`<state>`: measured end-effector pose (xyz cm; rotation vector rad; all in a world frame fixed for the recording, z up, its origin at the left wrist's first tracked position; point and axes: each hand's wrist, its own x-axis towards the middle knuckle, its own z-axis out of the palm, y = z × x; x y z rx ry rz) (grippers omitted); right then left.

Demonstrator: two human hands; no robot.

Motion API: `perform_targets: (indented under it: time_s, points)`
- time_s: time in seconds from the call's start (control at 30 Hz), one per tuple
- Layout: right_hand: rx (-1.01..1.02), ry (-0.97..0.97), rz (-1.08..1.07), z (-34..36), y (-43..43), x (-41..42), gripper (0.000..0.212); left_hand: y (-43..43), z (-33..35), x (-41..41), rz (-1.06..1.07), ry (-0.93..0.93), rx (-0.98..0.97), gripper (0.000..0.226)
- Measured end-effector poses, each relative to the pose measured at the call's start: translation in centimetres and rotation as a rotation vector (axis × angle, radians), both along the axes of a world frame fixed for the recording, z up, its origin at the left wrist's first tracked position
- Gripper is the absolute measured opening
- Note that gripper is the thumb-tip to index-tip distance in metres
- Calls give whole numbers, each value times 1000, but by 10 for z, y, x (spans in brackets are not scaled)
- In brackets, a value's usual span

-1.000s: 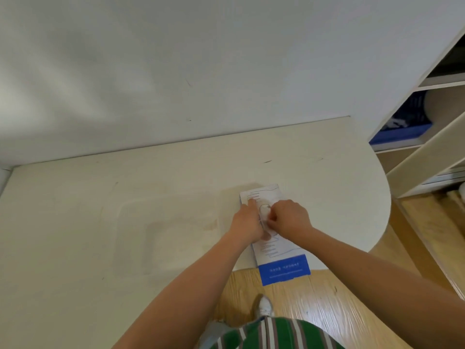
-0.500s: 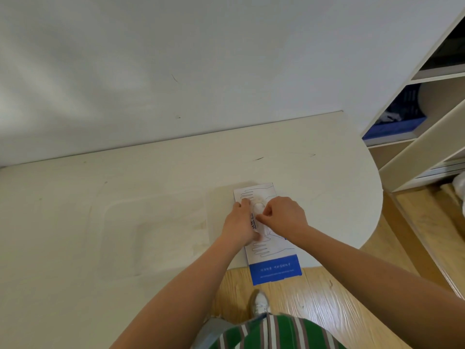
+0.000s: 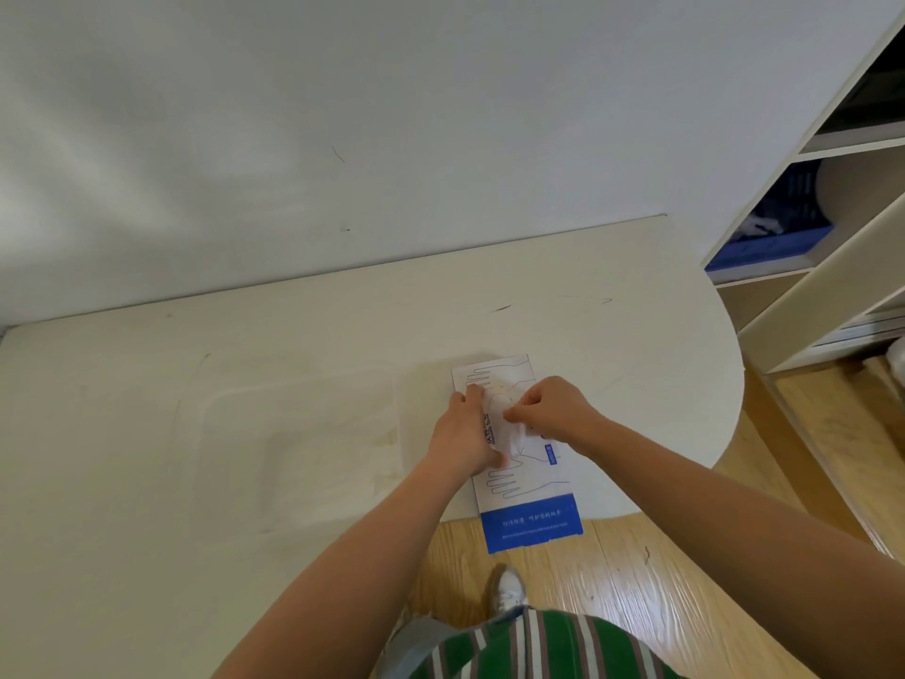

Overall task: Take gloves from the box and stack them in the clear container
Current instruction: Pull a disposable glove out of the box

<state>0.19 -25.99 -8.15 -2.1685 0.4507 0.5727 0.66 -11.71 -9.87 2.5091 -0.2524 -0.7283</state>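
The right hand (image 3: 553, 409) is closed to a narrow pinch, thumb and forefinger nipping a wisp of translucent glove (image 3: 512, 433) at the opening in the middle of the box (image 3: 531, 529). The left hand (image 3: 463, 436) lies on the box's left edge, fingers laid fairly straight along it and pressing down, as if to steady it for the pull.

The box sits centre-right in the frame. Its long axis runs from lower frame to upper frame, leaning a touch leftward at the top, and its blue end hangs over the near edge of the table (image 3: 636, 360). The glove is mostly inside, so which way it points I cannot tell.

The clear container (image 3: 210, 448) lies just left of the box, faint against the tabletop and seemingly wider across the frame than deep. From where I stand, the glove has to travel leftward, across the left hand, which is the nearer one to that container.
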Motion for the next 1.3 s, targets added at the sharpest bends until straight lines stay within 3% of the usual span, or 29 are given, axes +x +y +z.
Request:
perform_targets:
  time_s: [0.1,0.27,0.37,0.53,0.7,0.87,1.07,1.17,1.3]
  points:
    - [117,-73,2,8,1,2,15,0,1,1,1,8,14,91]
    - [310,-3,-155,9,-6,-3,23,-1,2,0,2,11,2,92]
    - [287,168,-63,13,-10,-4,27,-2,1,0,-1,7,10,91]
    - [333,29,-114,17,-10,4,23,-2,2,1,6,20,28,94]
    - [240,138,7,10,-9,-6,31,-3,1,0,7,9,30,92]
    - [248,-136,21,15,-7,-6,26,-1,3,-1,-2,10,27,90]
    - [707,-304,-264,38,-16,-14,20,-1,1,-2,-1,15,24,94]
    - [836,-425,-353,59,-21,-5,29,-3,1,-2,11,21,51,98]
    - [880,-467,-379,69,-27,-3,10,3,-2,1,121,163,-86,85]
